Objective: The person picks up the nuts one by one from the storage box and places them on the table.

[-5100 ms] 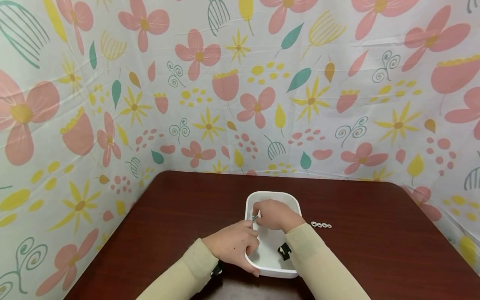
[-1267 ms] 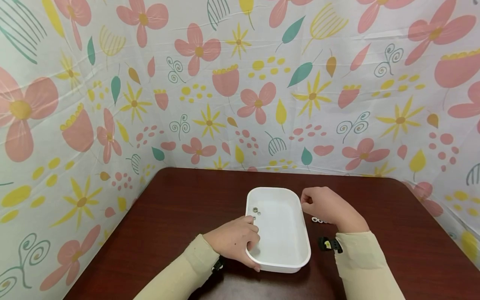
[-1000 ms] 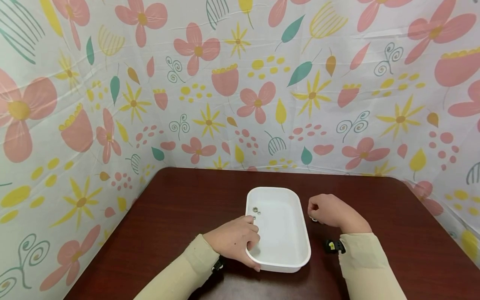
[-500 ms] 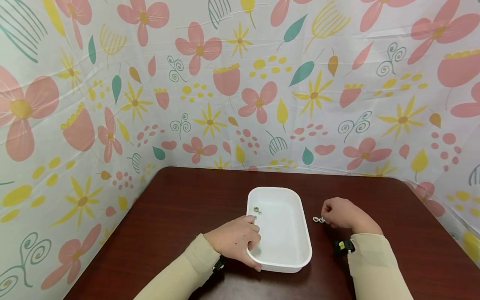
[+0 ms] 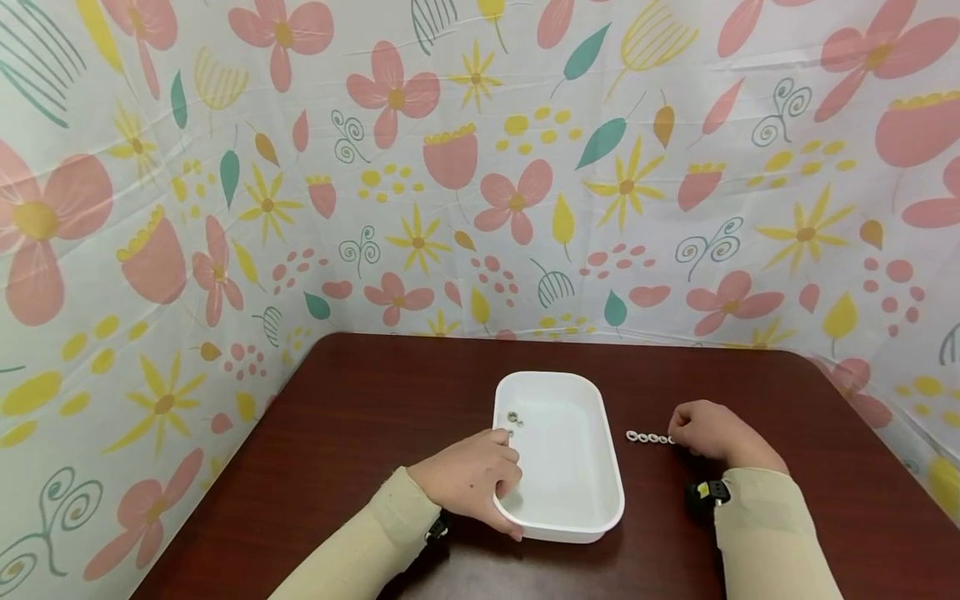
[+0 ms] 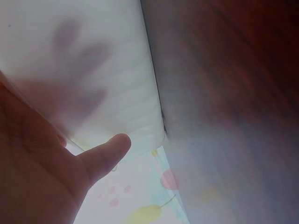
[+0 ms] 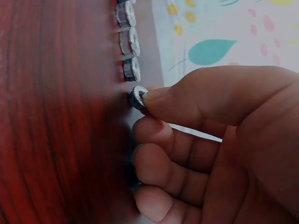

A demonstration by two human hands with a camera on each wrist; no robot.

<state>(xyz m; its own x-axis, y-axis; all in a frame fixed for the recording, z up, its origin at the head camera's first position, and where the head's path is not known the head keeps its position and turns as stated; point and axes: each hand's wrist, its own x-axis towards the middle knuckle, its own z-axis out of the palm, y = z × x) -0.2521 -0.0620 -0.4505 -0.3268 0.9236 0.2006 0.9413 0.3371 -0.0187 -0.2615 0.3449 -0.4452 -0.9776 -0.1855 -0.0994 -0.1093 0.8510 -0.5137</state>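
"Nut (image 7: 136,98) first: where is it?"

"At the right-hand end of a row, just beside four other nuts (image 5: 642,437), slightly tilted; whether it touches the worktop (image 5: 405,392), I can't tell. The right hand (image 5: 712,432) has it pinched between thumb and forefinger, the remaining fingers curled."

"How would it handle?"

"Probably light, hard and not at all fragile, though smooth metal that small could slip. I'd take it by the outer rim, on opposite sides."

"And further out?"

"Left of the row stands a white box (image 5: 566,475). The left hand (image 5: 468,475) grips its left side, thumb outside, fingers over the rim. Some loose nuts (image 5: 512,417) lie inside, near the left wall. Behind everything hangs a flowered cloth (image 5: 292,150)."
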